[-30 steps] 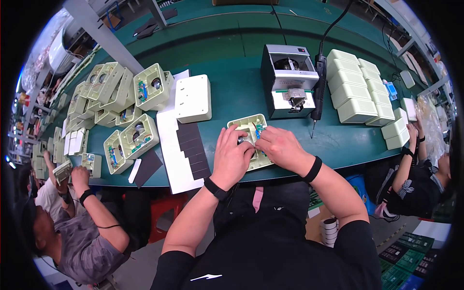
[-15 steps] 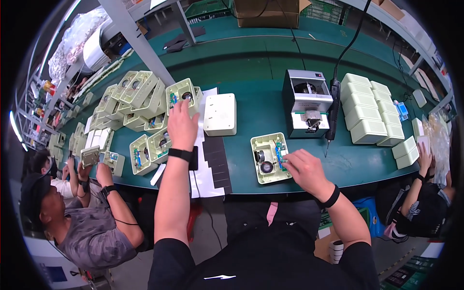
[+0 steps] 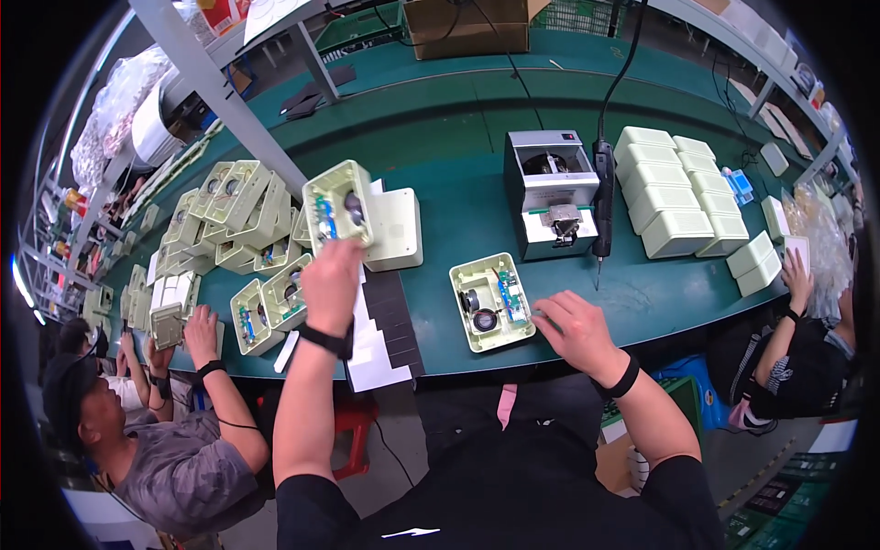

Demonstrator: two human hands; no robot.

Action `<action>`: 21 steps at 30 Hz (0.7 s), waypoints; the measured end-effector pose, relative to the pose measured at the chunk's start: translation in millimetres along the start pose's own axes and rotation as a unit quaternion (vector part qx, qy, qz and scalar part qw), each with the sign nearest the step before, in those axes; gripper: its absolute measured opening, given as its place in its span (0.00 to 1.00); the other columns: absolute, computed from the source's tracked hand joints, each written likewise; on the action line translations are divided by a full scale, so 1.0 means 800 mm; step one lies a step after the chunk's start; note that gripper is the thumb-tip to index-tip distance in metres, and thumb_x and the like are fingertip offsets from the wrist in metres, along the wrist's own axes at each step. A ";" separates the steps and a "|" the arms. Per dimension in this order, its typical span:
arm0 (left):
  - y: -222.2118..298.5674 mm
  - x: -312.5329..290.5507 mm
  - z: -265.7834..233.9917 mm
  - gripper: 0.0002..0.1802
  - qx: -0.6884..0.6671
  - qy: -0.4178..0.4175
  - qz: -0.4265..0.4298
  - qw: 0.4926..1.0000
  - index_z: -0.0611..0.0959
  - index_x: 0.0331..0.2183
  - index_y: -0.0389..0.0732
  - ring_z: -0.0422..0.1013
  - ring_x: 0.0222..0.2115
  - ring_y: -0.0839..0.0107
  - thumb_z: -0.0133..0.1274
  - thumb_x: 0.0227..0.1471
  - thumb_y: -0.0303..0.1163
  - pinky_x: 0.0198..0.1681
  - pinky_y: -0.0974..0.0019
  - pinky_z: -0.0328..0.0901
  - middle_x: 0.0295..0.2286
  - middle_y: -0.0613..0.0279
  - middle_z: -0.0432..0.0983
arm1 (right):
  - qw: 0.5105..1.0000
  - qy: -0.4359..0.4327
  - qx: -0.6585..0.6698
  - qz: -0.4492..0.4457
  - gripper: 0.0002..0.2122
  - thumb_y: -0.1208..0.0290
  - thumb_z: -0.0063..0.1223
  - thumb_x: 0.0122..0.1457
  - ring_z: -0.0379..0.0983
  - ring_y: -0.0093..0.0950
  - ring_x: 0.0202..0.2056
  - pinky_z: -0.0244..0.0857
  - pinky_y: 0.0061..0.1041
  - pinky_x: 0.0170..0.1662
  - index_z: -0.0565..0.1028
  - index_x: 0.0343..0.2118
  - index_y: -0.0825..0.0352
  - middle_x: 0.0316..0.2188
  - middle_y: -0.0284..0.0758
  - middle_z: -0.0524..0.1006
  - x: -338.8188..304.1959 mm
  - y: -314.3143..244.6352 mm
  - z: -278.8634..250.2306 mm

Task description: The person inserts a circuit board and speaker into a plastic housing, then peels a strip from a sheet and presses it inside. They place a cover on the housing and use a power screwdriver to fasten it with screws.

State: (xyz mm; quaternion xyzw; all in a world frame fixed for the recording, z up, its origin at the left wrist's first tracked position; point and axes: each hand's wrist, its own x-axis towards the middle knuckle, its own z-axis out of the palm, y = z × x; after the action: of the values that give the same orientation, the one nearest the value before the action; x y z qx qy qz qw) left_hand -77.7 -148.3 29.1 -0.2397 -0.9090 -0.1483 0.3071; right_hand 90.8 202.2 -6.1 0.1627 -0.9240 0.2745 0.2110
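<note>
My left hand point(image 3: 332, 286) grips the near edge of a cream plastic housing point(image 3: 360, 236), raised and tilted over the left side of the bench. Inside that housing are a green and blue circuit board and a dark round part. A second open housing point(image 3: 490, 346) lies in front of me, holding a circuit board point(image 3: 510, 295), a black round part point(image 3: 484, 319) and thin wires. Just off its right edge is my right hand point(image 3: 579, 335), fingers loosely bent and apart, with nothing visible in them.
Many similar housings point(image 3: 240, 197) are heaped at left, beside a co-worker's hand point(image 3: 202, 335). A flat cream housing point(image 3: 396, 229) lies behind the raised one. A screw-feeding machine point(image 3: 553, 197) and hanging electric screwdriver point(image 3: 602, 202) stand centre right. Stacked cream covers point(image 3: 667, 197) are farther right, near another person.
My left hand has taken hold of a housing and lifted it from the pile. My right hand has drawn away from the circuit board. The whole view has shifted slightly.
</note>
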 end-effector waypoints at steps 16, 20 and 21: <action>0.253 -0.095 -0.012 0.08 -0.138 -0.165 0.032 0.976 0.84 0.36 0.40 0.79 0.25 0.65 0.61 0.50 0.27 0.25 0.64 0.71 0.33 0.63 0.81 | 0.973 0.039 0.174 0.144 0.08 0.78 0.60 0.62 0.76 0.30 0.27 0.69 0.27 0.31 0.79 0.43 0.72 0.29 0.39 0.78 0.014 -0.007 0.020; 0.237 -0.110 -0.042 0.12 -0.272 -0.047 0.017 0.961 0.83 0.38 0.38 0.78 0.25 0.64 0.65 0.51 0.27 0.25 0.64 0.70 0.35 0.61 0.81 | 0.969 0.056 0.186 0.152 0.08 0.79 0.61 0.61 0.76 0.29 0.26 0.69 0.27 0.31 0.79 0.43 0.72 0.29 0.39 0.78 0.012 -0.018 0.013; 0.218 -0.128 -0.041 0.13 -0.283 -0.020 -0.031 0.958 0.83 0.39 0.38 0.77 0.24 0.66 0.67 0.51 0.27 0.25 0.67 0.70 0.36 0.61 0.81 | 0.976 0.065 0.157 0.140 0.08 0.80 0.61 0.60 0.77 0.29 0.27 0.70 0.26 0.32 0.79 0.42 0.72 0.29 0.39 0.79 0.009 -0.026 0.004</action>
State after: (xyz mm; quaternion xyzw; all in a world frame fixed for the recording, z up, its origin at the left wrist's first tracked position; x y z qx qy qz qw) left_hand 101.3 -50.8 11.4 -0.2915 -0.8425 -0.4044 0.2041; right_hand 92.4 182.7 4.1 0.0450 -0.8672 0.4529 0.2022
